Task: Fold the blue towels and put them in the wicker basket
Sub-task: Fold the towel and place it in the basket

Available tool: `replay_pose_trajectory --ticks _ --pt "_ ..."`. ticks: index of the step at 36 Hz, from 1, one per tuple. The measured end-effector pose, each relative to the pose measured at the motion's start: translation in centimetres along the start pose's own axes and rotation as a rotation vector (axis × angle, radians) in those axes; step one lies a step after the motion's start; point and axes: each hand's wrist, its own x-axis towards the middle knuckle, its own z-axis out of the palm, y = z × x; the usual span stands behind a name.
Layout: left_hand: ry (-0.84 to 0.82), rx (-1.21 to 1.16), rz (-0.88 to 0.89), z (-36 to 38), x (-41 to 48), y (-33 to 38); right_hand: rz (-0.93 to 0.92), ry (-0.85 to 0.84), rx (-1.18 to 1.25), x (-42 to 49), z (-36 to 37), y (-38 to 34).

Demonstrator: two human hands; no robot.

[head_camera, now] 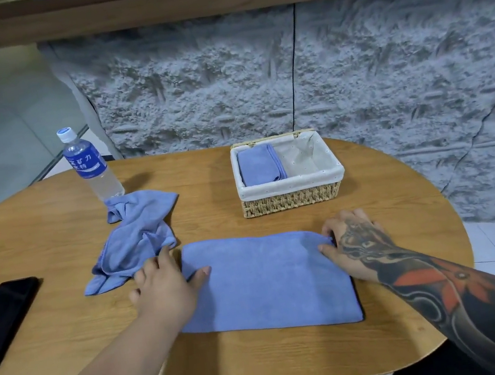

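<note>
A flat blue towel (269, 282) lies on the wooden tabletop (295, 355), right in front of the person; it looks folded in half, with its long side going left to right. The left hand (164, 281) rests at the towel's left edge; its fingers are spread out, and its thumb lies on the cloth. The right hand (356, 245) is at the far right corner; its fingers curl over that corner and its thumb sits on top, so it pinches the towel there. A crumpled blue towel (132, 238) lies in a heap just beside the left hand. The wicker basket (292, 200) stands further back; a folded blue towel (259, 165) lies in its left half. A water bottle (87, 165) stands behind the crumpled towel; a black phone (4, 320) lies at the left edge.
</note>
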Motion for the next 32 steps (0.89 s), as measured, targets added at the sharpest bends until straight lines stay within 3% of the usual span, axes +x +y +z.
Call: replay_pose_trajectory --ticks 3,8,14,19,22,27,32 --pt "-0.027 0.049 0.005 -0.1 1.0 -0.3 0.005 0.019 0.117 0.1 0.0 -0.2" --pt "-0.161 -0.039 0.01 -0.6 1.6 0.0 0.038 0.084 0.528 0.0 0.0 -0.9" --pt "-0.151 -0.413 0.105 -1.9 0.4 1.3 0.066 0.201 0.889 -0.4 -0.4 -1.1" --pt "-0.154 -0.756 0.034 -2.1 -0.4 1.5 0.097 0.216 0.974 -0.7 -0.6 -0.7" --pt "-0.172 -0.886 0.08 -2.2 -0.7 1.3 0.154 0.209 1.116 -0.8 -0.8 -0.8" --pt "-0.163 -0.852 0.184 -2.1 -1.3 1.6 0.234 0.2 1.091 -0.9 -1.0 -0.9" --pt "-0.095 -0.737 0.216 -2.8 -1.8 2.5 0.214 0.062 1.112 -1.8 -2.2 -1.8"
